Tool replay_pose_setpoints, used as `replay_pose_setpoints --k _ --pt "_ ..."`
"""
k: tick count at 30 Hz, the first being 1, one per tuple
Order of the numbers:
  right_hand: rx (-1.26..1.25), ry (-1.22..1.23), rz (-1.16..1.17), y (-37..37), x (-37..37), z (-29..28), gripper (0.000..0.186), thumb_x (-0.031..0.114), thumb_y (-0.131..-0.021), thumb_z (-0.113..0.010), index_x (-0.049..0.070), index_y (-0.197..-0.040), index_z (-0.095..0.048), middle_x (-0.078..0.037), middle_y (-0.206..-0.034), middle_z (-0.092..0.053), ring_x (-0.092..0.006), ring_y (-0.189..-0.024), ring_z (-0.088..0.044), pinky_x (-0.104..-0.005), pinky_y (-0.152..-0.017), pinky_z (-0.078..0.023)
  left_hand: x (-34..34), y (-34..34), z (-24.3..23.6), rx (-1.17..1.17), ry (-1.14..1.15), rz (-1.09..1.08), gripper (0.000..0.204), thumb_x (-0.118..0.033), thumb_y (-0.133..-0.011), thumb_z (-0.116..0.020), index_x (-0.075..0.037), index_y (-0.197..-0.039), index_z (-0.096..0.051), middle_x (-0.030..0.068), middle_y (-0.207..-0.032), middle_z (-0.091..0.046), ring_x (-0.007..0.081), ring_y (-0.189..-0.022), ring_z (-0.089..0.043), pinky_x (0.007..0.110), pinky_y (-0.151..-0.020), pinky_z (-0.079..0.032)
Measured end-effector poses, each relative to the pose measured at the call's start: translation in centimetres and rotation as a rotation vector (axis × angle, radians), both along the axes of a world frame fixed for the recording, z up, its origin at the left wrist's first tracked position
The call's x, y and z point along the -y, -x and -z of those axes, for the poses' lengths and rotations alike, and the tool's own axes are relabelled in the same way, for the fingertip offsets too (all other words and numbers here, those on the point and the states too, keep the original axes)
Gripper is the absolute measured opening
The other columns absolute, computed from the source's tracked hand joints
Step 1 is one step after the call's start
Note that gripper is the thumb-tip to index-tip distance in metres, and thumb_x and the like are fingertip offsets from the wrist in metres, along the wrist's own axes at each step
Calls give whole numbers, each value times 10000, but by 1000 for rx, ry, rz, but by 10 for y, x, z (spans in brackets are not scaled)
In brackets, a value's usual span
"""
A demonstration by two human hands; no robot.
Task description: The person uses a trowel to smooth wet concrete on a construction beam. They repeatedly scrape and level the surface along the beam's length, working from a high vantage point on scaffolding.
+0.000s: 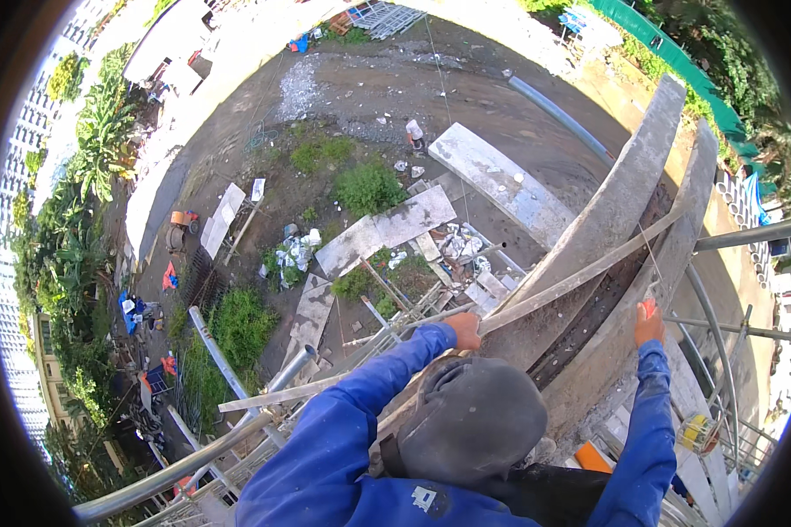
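Observation:
At the near end of a long, narrow straight strip (580, 279), my left hand (462, 330) is closed round it. The strip lies slantwise across two curved concrete walls (622, 171), with a dark, debris-strewn gap (580, 327) between them. Over the right-hand wall, my right hand (649, 327) is closed on a small red-orange object (648, 305), whose kind I cannot make out. A thin line runs from the strip down toward it. Both my arms are in blue sleeves. Between them rises a rounded dark grey shape (470, 422), possibly my bent knee.
Scaffold pipes (176, 465) stand at the lower left, and more pipes (747, 235) at the right. A yellow round object (698, 434) sits by the right-hand scaffold. Far below are concrete slabs (501, 184), rubble, bushes (367, 187) and a person (415, 133) on the ground.

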State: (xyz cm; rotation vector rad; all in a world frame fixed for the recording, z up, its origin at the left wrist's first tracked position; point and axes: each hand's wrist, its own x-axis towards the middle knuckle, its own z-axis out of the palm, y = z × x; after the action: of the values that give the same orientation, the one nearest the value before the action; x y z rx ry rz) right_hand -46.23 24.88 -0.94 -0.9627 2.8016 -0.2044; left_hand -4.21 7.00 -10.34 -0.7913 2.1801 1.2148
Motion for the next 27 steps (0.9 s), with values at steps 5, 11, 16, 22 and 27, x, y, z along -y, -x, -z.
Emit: replay_pose_setpoints --k 5,11,16,22,27 --pt "187 198 -12 -71 -15 -15 552 527 -959 -553 -7 -1097 -565 -303 -1018 -663 -484 -972 -631 -529 -826 -477 -30 -52 -2 -25 -108 -124 796 -422 -740 -671 70 -1346 -516 304 -1279 -597 429 -1189 -584 442 -1037 -459" --pt "269 40 -72 -134 -13 5 556 570 -946 -540 32 -1088 -524 -293 -965 -671 -511 -918 -628 -574 -771 -472 -18 -16 -25 25 -152 -173 868 -462 -736 -694 72 -1383 -469 318 -1236 -614 439 -1153 -602 456 -1002 -474" --pt "219 -6 -84 -140 -13 4 542 570 -947 -533 50 -1094 -504 -301 -922 -672 -523 -887 -629 -591 -755 -476 -18 58 3 -135 -30 -222 749 -356 -716 -691 85 -1295 -517 308 -1090 -666 435 -1010 -657 476 -901 -515" --pt "236 21 -66 -146 -24 7 545 568 -946 -536 45 -1094 -492 -311 -921 -669 -532 -866 -628 -600 -732 -474 -20 83 -10 -159 51 -211 645 -280 -725 -658 75 -1253 -547 299 -1017 -682 430 -947 -669 470 -872 -524" --pt "354 -182 -191 -193 -22 -39 524 556 -945 -542 59 -1096 -479 -279 -883 -686 -492 -825 -656 -583 -719 -494 0 21 -6 -137 -56 -166 615 -332 -749 -673 65 -1213 -598 315 -1012 -676 432 -937 -667 473 -856 -520"
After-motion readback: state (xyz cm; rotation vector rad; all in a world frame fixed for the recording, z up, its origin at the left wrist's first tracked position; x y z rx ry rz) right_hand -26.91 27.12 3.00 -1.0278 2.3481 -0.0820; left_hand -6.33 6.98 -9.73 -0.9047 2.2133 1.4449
